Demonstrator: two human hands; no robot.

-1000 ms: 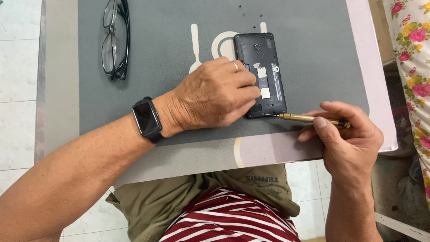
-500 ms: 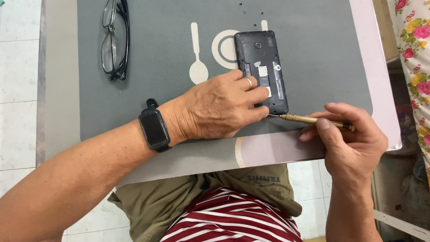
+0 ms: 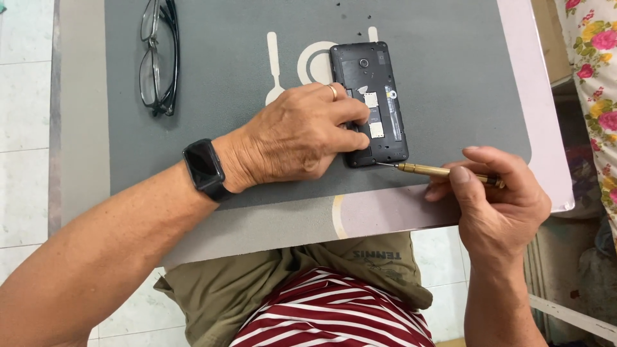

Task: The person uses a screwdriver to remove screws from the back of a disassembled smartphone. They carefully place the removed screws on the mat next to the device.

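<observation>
Phone [image 3: 376, 96] pinned flat under left hand [image 3: 302, 138]; right hand [image 3: 498, 202] pinches screwdriver [image 3: 443, 172].

We take this for a home: the small counter [image 3: 553, 160] wears a grey dining placemat [image 3: 225, 77], white floor tiles [image 3: 26, 96] lie beside it, and flowered fabric [image 3: 594, 58] hangs nearby.
</observation>
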